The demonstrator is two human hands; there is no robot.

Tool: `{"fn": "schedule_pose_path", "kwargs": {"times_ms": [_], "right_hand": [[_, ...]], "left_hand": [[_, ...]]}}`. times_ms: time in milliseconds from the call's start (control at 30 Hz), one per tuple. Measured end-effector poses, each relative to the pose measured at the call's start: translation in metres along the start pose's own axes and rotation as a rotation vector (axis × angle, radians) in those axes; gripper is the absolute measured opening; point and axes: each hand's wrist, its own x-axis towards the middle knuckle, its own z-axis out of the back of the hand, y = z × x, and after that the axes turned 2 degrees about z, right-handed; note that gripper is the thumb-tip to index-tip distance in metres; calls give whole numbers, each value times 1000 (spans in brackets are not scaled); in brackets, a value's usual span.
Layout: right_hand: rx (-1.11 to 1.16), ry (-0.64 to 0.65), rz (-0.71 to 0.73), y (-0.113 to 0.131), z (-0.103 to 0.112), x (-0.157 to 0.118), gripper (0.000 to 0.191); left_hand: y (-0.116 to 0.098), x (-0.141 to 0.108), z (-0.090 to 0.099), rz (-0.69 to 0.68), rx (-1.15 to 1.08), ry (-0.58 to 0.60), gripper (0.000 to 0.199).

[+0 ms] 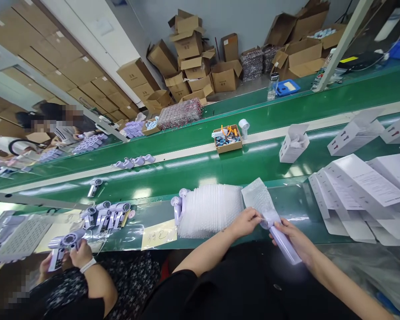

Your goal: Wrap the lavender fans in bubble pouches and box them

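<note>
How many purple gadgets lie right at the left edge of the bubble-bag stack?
2 that I can see: a nearer gadget and a farther gadget just behind it, both beside the bubble bags. More may be hidden under the bags.

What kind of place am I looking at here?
Most likely a factory packing line: a long green conveyor-like surface runs across the view, white boxes crowd the right side, and brown cartons are piled up behind.

The green bench (295,202) bears stacked bubble-wrap pouches (213,208), a handwritten yellow note (159,234), lavender devices (104,214) and white boxes (355,189).
</note>
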Motion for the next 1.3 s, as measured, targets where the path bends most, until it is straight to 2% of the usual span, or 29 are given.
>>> {"fn": "schedule_pose_path", "kwargs": {"times_ms": [167, 267, 367, 467, 533, 600, 700, 767, 867, 933, 1000, 1067, 1167, 1233, 1300], "right_hand": [[66, -19, 50, -10, -8, -2, 30], [123, -28, 24, -16, -15, -7, 25], [176, -90, -4, -20, -24, -14, 24], [215, -159, 59, -19, -36, -21, 28], [219, -210, 124, -18, -44, -24, 34], [216, -257, 166, -17, -49, -25, 39], [213, -311, 188, -20, -45, -22, 41], [214, -395, 208, -23, -35, -18, 41], [224, -505, 187, -27, -17, -13, 38], [242, -452, 121, -28, -12, -13, 32], [268, -330, 80, -28, -13, -16, 23], [290, -264, 77, -27, -18, -18, 16], [293, -266, 75, -25, -26, -21, 15], [293, -279, 78, -24, -27, -21, 17], [292, -300, 72, -24, -26, -22, 18]], "left_hand": [[7, 13, -5, 48, -254, -23, 45], [15, 17, -8, 65, -398, -21, 32], [21, 13, -9, -72, -158, -136, 12], [23, 8, -8, -196, 234, -280, 12], [22, 6, -7, -149, 405, -306, 13], [19, 3, -9, -15, 461, -275, 15], [11, -5, -13, 151, 409, -162, 24], [5, -8, -15, 125, 365, -100, 21], [-1, -3, -13, 95, 239, -107, 16], [-1, 5, -13, 168, 43, -52, 29], [3, 13, -18, 228, -231, 95, 52], [9, 18, -26, 244, -479, 179, 58], [18, 23, -36, 270, -564, 79, 36], [19, 24, -38, 241, -422, -5, 18], [17, 23, -36, 122, -205, -69, 9]]}}
